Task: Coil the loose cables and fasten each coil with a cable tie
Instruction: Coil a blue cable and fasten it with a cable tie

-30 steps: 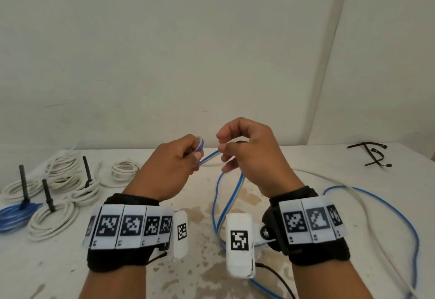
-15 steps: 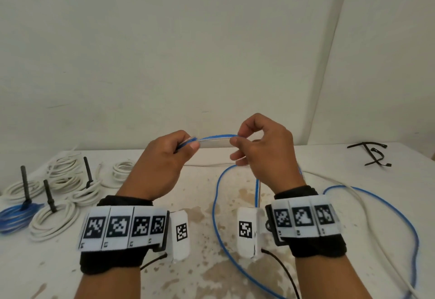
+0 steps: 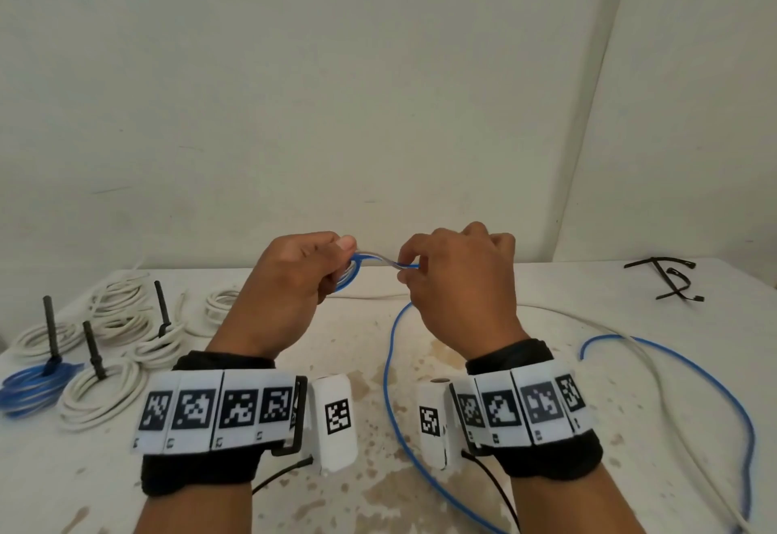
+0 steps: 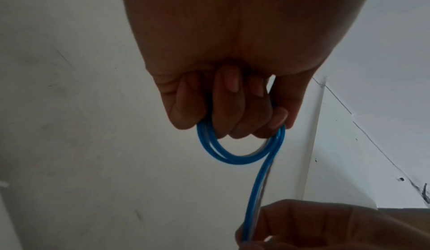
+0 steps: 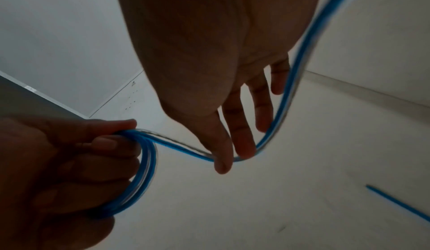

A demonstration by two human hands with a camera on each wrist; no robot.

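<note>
- Two small turns of blue cable (image 4: 242,154) are sitting in the left hand (image 3: 286,293), fingers clenching round them above the table (image 3: 546,323).
- Right hand (image 3: 462,285) is pinching the feed, likely guiding the next turn; most cable is trailing loose.
- Open room ahead; finished coils (image 3: 101,394) and ties (image 3: 668,281) are lying well apart.

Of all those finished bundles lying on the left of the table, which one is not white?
The blue coil at the near left edge, with a black cable tie standing up from it. Every other tied bundle there, such as the white coil beside it, is white.
</note>
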